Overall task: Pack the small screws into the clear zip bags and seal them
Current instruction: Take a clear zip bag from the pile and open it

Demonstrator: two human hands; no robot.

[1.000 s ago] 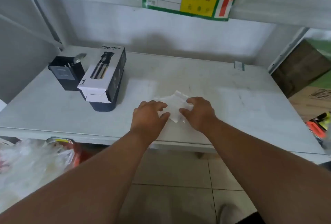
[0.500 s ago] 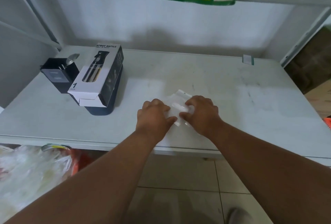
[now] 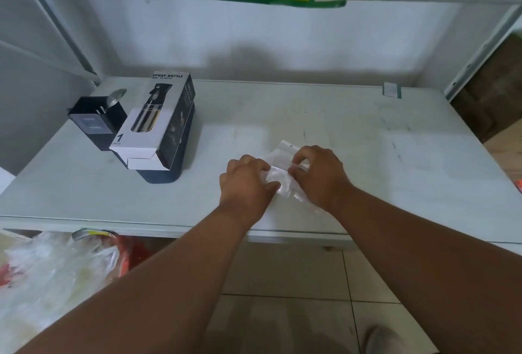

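Head view: hands (image 3: 285, 177) seemingly pinching zip bag (image 3: 278, 174)

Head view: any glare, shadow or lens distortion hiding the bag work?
Head view: soft, even light; a faint shadow on the back wall; wide-angle bending at the shelf posts; the clear zip bags gleam between left hand and right hand; no screws discernible.

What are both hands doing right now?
Left hand: grips the clear zip bags.
Right hand: pinches the same bags.
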